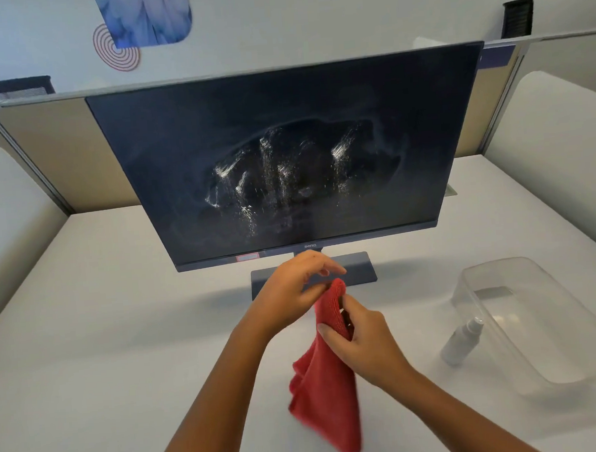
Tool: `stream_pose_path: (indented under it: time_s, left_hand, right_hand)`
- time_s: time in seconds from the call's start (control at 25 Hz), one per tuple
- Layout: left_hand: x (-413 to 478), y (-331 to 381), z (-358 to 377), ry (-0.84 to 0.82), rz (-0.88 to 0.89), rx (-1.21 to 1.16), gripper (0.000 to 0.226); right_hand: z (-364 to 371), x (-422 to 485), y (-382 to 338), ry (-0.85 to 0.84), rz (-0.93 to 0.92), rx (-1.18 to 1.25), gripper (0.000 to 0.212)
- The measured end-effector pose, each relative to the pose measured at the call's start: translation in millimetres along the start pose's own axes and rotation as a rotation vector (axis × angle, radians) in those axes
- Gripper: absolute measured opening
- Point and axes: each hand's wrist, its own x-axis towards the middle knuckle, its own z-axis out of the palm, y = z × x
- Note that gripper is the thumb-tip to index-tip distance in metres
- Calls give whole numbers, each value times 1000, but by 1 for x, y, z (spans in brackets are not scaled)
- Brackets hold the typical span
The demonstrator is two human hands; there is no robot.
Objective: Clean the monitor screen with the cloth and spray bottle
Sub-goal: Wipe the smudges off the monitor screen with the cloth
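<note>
A dark monitor [182, 138] stands on the white desk, its screen wet with spray droplets and streaks around the middle. A red cloth [326, 395] hangs in front of the monitor's base, held by both hands. My left hand [294, 290] pinches the cloth's top edge. My right hand [361, 342] grips the cloth just below, on its right side. A small clear spray bottle [460, 341] lies on the desk to the right, against a plastic container.
A clear plastic container [585, 356] sits on the desk at the right. The monitor's base [359, 271] rests just beyond my hands. Low partition walls [51, 145] close off the desk behind and at both sides.
</note>
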Motion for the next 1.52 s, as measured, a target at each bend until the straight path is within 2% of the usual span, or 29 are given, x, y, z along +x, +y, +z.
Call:
stream_pose_path:
  time_s: [0.12,0.2,0.4,0.52,0.76,0.96,1.04,1.12,1.2,1.32,1.52]
  left_hand:
    - [4,0,-18,128,-5,70,24]
    - [7,-5,-41,265,-2,206,26]
    - [27,-20,-122,556,-34,624,33]
    - [48,-31,-176,532,-30,793,48]
    - [72,-54,-229,310,-45,1039,70]
    - [72,-55,-238,285,31,921,66]
    - [72,-54,-241,288,55,859,64]
    - [72,-54,-244,284,71,817,63]
    - [71,-55,-245,282,77,799,63]
    - [70,-59,-243,288,80,784,62]
    - [71,-62,-242,287,91,795,64]
  right_hand:
    - [12,5,-12,-24,251,367,28]
    - [18,16,-20,1,347,571,38]
    - [22,42,-32,138,301,849,34]
    - [31,55,-33,163,226,903,28]
    - [50,99,-52,361,114,657,13]
    - [38,156,-101,602,-129,479,6]
    - [26,183,-121,675,-244,336,15]
    - [22,201,-128,703,-363,78,33]
    - [26,209,-120,727,-465,-166,41]
    - [35,217,-104,848,-448,-430,48]
    - [34,236,-100,979,-300,-605,62]
